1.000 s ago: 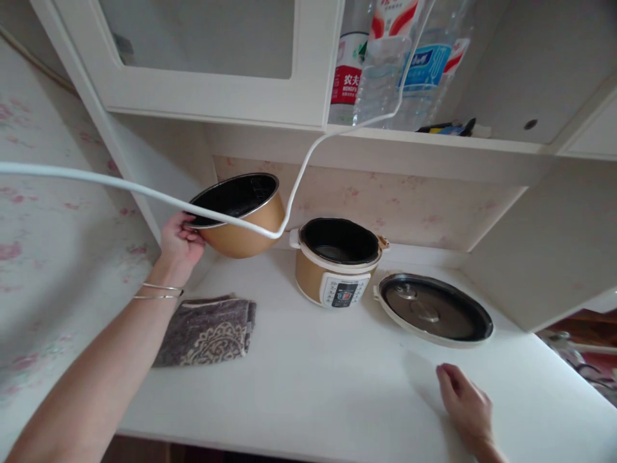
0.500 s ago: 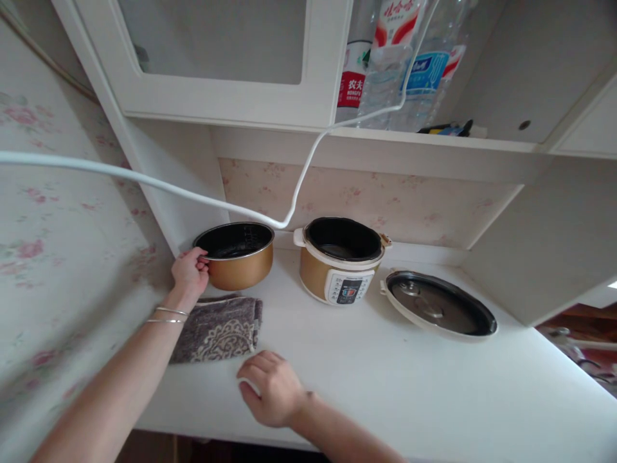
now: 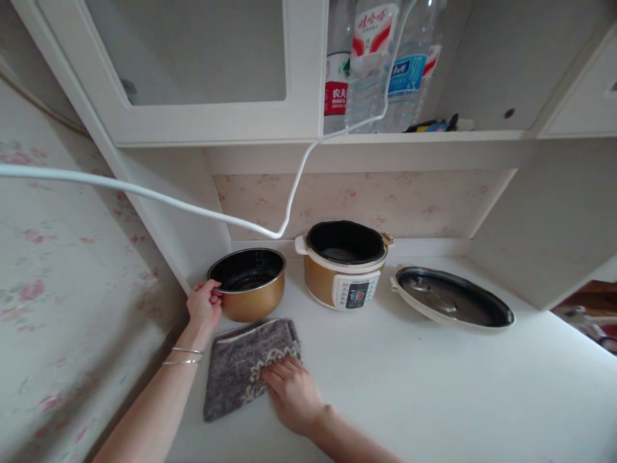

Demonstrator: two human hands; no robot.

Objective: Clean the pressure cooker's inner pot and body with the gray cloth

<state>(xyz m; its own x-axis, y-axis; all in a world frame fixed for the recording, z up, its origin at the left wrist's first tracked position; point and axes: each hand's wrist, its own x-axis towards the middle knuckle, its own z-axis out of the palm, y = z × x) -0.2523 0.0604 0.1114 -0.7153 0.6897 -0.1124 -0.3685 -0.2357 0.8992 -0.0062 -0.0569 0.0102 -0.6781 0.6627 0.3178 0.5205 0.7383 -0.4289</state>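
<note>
At the left of the counter stands a gold inner pot (image 3: 253, 302) with a black inside. My left hand (image 3: 205, 305), with two bangles at the wrist, is closed in a pinch on the pot's left rim. In front of the pot lies a folded grey-brown cloth (image 3: 231, 373) with a pale pattern. My right hand (image 3: 294, 392) is on the cloth's right side, its fingers curled onto the fabric; the fingertips are partly hidden. Right of the pot is a gold and white rice cooker (image 3: 321, 280), its top uncovered.
The cooker's oval lid (image 3: 453, 302) lies upturned on the white counter (image 3: 434, 399) at right. A white cable (image 3: 193, 209) hangs across the view in front. Above are a glass-fronted cabinet door (image 3: 207, 122) and a shelf with several plastic bottles (image 3: 369, 64). A flowered wall (image 3: 48, 289) borders the left.
My right hand has gone from the bare counter onto the cloth. The cloth has shifted right and nearer, and turned. Pot and left hand sit slightly nearer and farther right; the view has tilted.
</note>
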